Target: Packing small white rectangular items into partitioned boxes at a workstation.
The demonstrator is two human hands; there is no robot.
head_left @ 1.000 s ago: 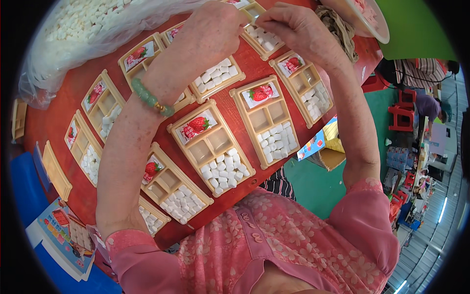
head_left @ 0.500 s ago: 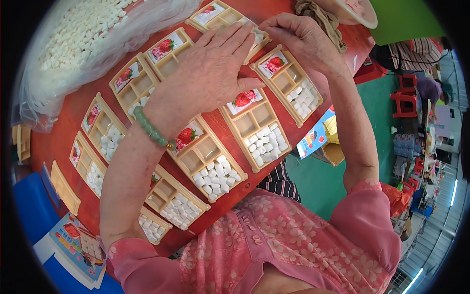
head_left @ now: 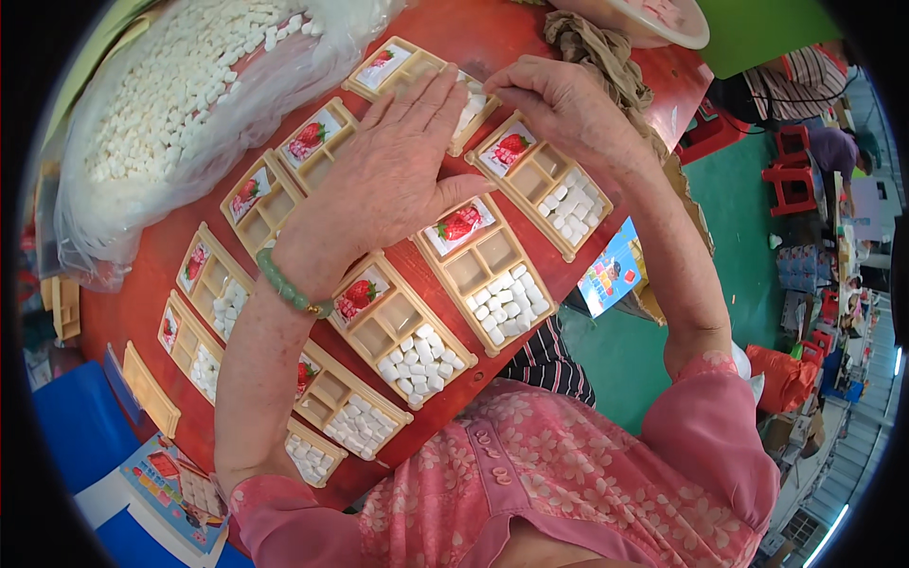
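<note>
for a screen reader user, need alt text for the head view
Two bare hands, left hand and right hand, reach over a tan compartment tray of small white pieces, among similar trays with strawberry pictures on a red table.

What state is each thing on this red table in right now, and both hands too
Left hand: flat, palm down, on the far tray.
Right hand: fingertips pinched at that tray's end.
Far tray: white pieces at one end, partly covered.
Near tray: end compartment full, middle empty.
Clear bag: lying open, holding loose white pieces.
Brown cloth: crumpled.
</note>
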